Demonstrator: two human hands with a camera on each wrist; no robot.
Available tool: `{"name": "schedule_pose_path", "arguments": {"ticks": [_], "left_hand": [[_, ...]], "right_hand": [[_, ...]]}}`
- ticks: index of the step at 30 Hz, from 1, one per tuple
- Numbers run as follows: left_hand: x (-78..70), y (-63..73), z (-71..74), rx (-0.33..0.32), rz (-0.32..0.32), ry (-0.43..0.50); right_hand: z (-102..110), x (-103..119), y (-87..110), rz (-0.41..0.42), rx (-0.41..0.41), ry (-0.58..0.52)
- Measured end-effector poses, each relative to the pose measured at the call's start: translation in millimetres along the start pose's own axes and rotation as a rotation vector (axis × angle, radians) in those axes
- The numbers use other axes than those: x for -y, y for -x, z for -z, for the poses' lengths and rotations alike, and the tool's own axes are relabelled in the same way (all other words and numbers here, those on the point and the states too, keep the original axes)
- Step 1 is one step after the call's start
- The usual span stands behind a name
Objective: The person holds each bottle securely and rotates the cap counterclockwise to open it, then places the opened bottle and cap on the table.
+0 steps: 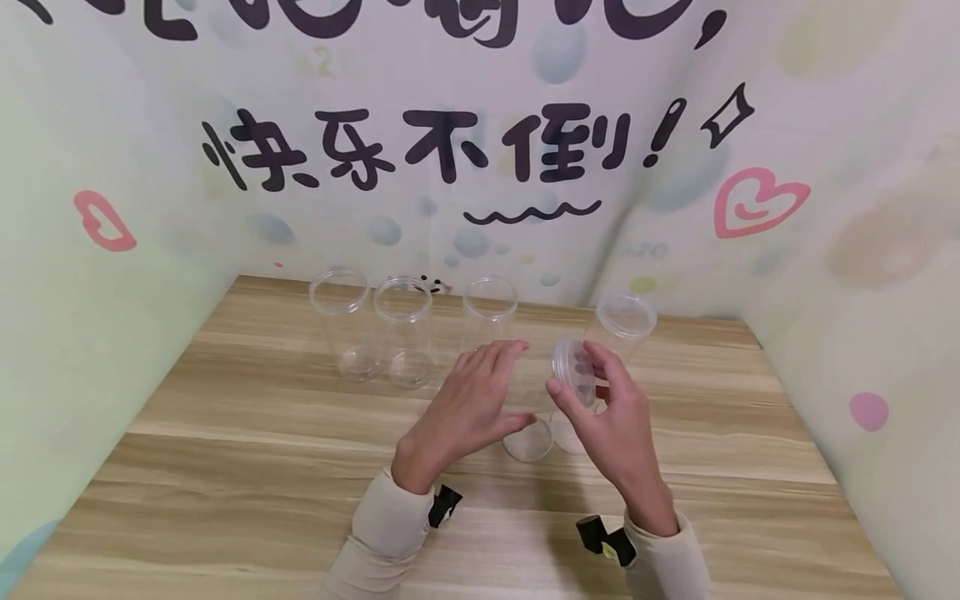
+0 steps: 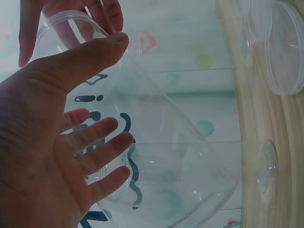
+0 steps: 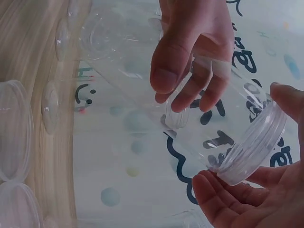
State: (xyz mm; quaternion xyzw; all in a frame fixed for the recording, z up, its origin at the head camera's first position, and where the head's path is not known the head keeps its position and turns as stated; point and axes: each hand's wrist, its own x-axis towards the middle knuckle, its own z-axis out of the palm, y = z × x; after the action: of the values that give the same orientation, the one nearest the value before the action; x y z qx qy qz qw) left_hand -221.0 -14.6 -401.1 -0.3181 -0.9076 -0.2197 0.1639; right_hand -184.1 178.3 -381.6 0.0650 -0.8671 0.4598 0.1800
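Observation:
A clear plastic jar [image 2: 166,152] is held tilted on its side above the table. My left hand [image 1: 468,396] grips its body, thumb on the near side and fingers showing through the clear wall in the left wrist view. At the jar's right end, my right hand [image 1: 618,417] holds a clear ridged lid [image 3: 256,145] by its rim, between thumb and fingers. The lid lies against the jar's mouth. Below the hands, two round clear lids [image 1: 527,442] lie side by side on the table, the right one partly hidden by the right hand.
Three uncovered clear jars stand toward the back: a left one [image 1: 339,329], another jar [image 1: 405,337] beside it, and a third jar [image 1: 490,312] behind my left hand. A jar with a lid on [image 1: 626,321] stands behind my right hand. A printed backdrop [image 1: 375,225] borders the wooden table [image 1: 247,467].

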Motion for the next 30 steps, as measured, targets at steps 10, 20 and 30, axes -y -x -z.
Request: {"name": "schedule_pose_path", "arguments": {"ticks": [10,20,30], "left_hand": [[6.0,0.4,5.1,0.093,-0.005,0.164],[13.4,2.1,6.3,0.096,-0.037,0.214],[13.5,2.6,6.4,0.091,-0.038,0.217]], "right_hand": [[6.1,-3.8,0.7,0.095,0.03,-0.026],[12.8,-6.3,-0.7,0.214,0.163,0.014],[15.8,-8.2,-0.7,0.237,0.181,-0.015]]}}
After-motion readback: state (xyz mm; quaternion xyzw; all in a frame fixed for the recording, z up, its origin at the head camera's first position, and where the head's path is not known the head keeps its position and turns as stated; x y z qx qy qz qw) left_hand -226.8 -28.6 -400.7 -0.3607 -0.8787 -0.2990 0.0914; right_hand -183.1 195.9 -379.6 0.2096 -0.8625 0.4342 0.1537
